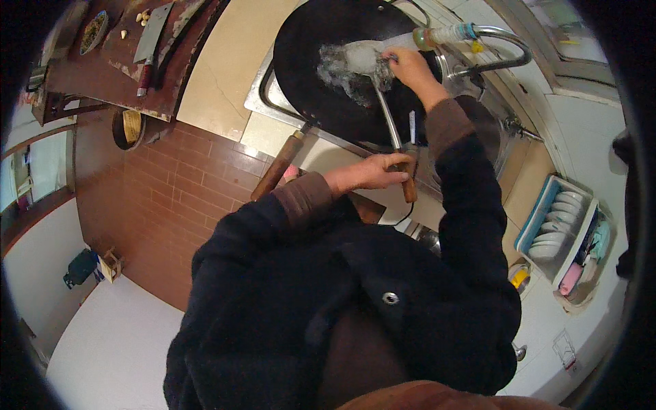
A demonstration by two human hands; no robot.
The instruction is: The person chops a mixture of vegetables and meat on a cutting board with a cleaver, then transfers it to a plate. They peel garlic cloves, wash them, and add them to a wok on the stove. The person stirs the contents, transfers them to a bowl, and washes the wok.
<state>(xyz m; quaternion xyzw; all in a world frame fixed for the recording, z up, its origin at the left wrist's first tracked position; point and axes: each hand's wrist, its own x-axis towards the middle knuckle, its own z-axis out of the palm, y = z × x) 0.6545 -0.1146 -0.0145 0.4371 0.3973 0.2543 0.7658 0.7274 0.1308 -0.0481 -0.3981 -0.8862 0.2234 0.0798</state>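
A large black wok [307,46] rests over the metal sink, its wooden handle [279,164] pointing down and left. Water streams from the faucet [505,46] and splashes in the wok. My left hand [374,171] grips the wooden grip of a metal spatula or ladle [388,115], whose pale head is under the stream. My right hand [410,69] is by that head, fingers bent around something small and dark, perhaps a scrubber; water and fingers hide most of it. Below the faucet, the stream passes just beside my right hand.
On the dark wooden table [113,82] at upper left lie a cleaver [154,36], garlic cloves [143,18] and a patterned bowl of food [94,33]. A dish rack [556,230] with stacked white bowls stands at right. A tiled wall and window edge border the sink.
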